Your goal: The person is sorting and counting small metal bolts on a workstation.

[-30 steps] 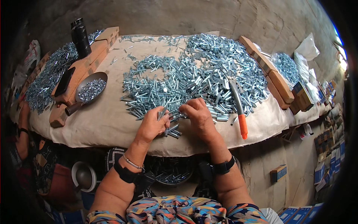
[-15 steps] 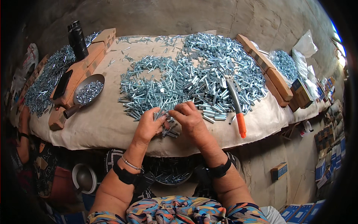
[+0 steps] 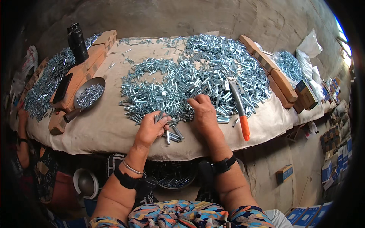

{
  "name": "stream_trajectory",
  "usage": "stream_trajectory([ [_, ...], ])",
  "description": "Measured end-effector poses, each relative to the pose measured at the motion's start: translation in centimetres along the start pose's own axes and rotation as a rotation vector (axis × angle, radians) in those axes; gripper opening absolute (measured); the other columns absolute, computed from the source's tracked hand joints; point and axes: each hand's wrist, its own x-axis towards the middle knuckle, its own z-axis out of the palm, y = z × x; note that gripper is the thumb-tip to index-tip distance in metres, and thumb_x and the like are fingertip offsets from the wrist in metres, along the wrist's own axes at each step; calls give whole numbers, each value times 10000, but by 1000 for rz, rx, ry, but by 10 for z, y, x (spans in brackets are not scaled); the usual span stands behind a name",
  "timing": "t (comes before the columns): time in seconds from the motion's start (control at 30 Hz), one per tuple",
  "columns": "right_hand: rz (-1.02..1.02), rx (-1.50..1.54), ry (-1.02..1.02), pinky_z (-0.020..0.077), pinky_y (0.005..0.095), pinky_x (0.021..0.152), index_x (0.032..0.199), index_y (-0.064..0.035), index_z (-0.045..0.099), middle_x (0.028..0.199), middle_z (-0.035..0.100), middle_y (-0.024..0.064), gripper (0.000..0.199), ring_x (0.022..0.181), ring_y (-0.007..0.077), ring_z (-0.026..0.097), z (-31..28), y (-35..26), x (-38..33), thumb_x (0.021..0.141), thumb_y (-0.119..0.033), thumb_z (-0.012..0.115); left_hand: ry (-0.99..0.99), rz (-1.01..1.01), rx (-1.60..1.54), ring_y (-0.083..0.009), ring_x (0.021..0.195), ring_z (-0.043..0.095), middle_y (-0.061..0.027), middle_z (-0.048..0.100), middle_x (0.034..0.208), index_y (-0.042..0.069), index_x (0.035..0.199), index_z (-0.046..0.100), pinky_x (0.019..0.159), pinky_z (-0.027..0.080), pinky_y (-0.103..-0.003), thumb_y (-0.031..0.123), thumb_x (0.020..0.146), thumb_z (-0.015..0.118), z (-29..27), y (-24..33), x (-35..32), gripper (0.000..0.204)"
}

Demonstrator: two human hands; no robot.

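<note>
My left hand (image 3: pixel 151 127) is closed around several slim silvery bolts (image 3: pixel 160 115), at the near edge of a large heap. Below its fingertips, a few assembled bolts with sleeves (image 3: pixel 175 134) lie on the cloth. My right hand (image 3: pixel 204 112) is at the heap's near edge, over the short metal sleeves (image 3: pixel 213 85). Its fingers are bent together, and whatever is between them is hidden. Thin bolts (image 3: pixel 146 95) make up the heap's left part. To the right of my right hand, a curved metal tool with an orange handle (image 3: pixel 244 127) rests on the sleeves.
Wooden blocks (image 3: pixel 89 62) border the cloth-covered table (image 3: pixel 95 131) at left, with a black bottle (image 3: pixel 78 43), a phone (image 3: pixel 62 87) and a pan of nuts (image 3: pixel 90 95). More blocks (image 3: pixel 279 79) stand at right. Another person's arm (image 3: pixel 23 133) shows at far left.
My right hand has moved away from my left, right and slightly forward to the sleeves. A sleeved bolt now shows below my left fingers. My left hand stays nearly in place.
</note>
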Motion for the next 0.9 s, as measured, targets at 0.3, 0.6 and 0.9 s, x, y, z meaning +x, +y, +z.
stream_trajectory([
  [0.3, -104, -43, -7, 443, 351, 756, 890, -90, 599, 874, 536, 84, 217, 874, 277, 501, 3, 3, 3, 708, -13, 510, -16, -7, 91, -21, 442, 392, -51, 577, 689, -42, 944, 555, 391, 287, -150, 79, 885, 521, 1, -1, 1, 139],
  [0.6, -192, 269, -98, 455, 345, 744, 959, -97, 617, 904, 540, 88, 289, 876, 270, 508, -9, -34, -7, 686, -13, 572, -8, 2, 257, -16, 436, 396, -39, 576, 676, -25, 943, 561, 377, 286, -156, 77, 880, 533, 0, -5, 1, 123],
  [0.9, -165, 204, -124, 457, 354, 803, 1014, -18, 551, 1053, 505, 137, 306, 945, 306, 510, -5, -61, -13, 708, -22, 563, 28, 38, 170, -15, 439, 379, 24, 485, 602, 27, 816, 544, 381, 282, -172, 106, 896, 519, 8, -3, -2, 115],
])
